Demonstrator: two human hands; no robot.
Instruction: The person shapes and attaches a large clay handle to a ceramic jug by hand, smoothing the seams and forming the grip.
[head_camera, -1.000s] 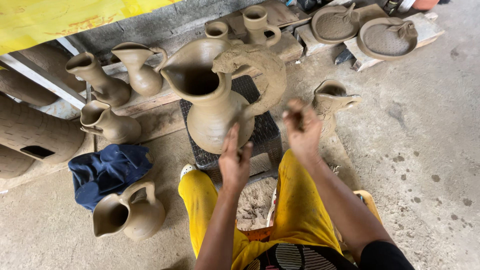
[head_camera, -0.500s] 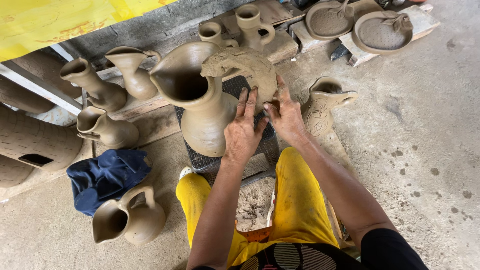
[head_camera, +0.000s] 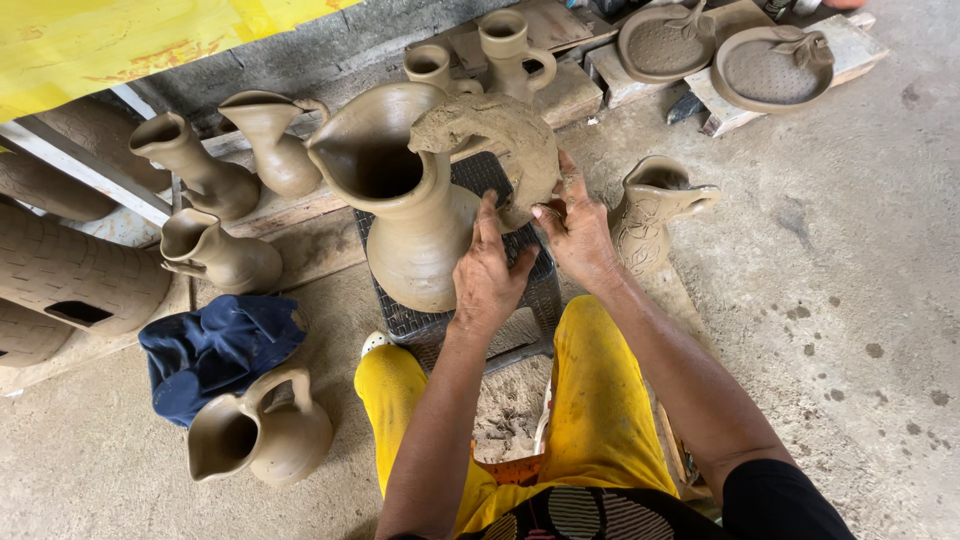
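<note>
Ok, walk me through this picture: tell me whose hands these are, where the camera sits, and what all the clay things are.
The camera is worn on a person's head and looks down at their own arms and yellow trousers. The left hand rests flat against the body of a large unfired clay jug, which stands on a dark crate. The right hand presses on the jug's thick handle. Around it on the concrete floor stand smaller jugs, a carved pitcher, a blue cloth and two flat clay dishes.
</note>
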